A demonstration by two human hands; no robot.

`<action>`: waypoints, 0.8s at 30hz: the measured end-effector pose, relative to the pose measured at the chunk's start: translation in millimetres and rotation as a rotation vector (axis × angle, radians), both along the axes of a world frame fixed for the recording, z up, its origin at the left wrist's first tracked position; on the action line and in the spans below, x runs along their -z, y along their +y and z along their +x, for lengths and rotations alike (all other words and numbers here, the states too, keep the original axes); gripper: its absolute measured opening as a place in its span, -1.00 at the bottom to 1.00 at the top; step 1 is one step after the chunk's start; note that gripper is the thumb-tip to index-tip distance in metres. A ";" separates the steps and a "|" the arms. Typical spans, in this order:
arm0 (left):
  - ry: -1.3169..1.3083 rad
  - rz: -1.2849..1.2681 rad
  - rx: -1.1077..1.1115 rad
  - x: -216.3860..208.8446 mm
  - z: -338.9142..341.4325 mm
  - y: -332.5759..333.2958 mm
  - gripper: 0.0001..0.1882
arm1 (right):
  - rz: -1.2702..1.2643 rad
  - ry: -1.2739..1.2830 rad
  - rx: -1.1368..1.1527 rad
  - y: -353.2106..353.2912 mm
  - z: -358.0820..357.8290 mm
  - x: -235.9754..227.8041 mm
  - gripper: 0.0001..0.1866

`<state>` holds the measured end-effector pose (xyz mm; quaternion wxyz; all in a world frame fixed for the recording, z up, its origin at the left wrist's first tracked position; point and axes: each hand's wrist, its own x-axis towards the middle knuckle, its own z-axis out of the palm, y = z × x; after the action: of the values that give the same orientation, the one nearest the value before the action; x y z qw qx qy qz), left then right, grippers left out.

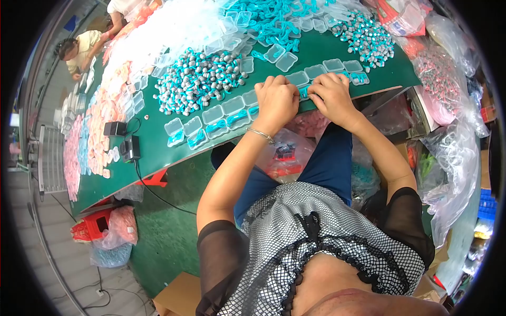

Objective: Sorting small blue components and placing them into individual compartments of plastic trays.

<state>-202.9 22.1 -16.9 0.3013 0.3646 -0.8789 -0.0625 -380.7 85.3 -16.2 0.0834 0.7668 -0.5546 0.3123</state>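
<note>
While both hands meet at the near edge of the green table (158, 152), the left hand (276, 101) lies curled, knuckles up, over a small clear case (304, 92) with a teal cord in it, and the right hand (331, 96) pinches at the same case from the other side; how firmly either grips I cannot tell. More clear cases (221, 117) stand in a row along the edge, with a heap of grey and teal earplugs (197, 79) just behind.
</note>
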 end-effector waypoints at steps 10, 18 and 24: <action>0.152 0.069 0.005 -15.2 56.3 -19.5 -0.92 | -0.013 -0.022 0.387 -71.8 -107.9 -8.9 -0.85; 0.133 0.126 -0.287 -16.6 130.1 -56.6 -0.79 | 0.297 0.413 0.624 -98.2 -139.7 -0.9 -0.83; 0.004 0.080 -0.279 -10.1 127.0 -65.2 -0.82 | 0.109 0.248 0.478 -85.8 -116.1 -6.8 -0.88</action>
<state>-75.9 -43.1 -6.9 0.2940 0.4947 -0.8159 -0.0556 -496.7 -0.5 -9.4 0.1804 0.6498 -0.7215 0.1572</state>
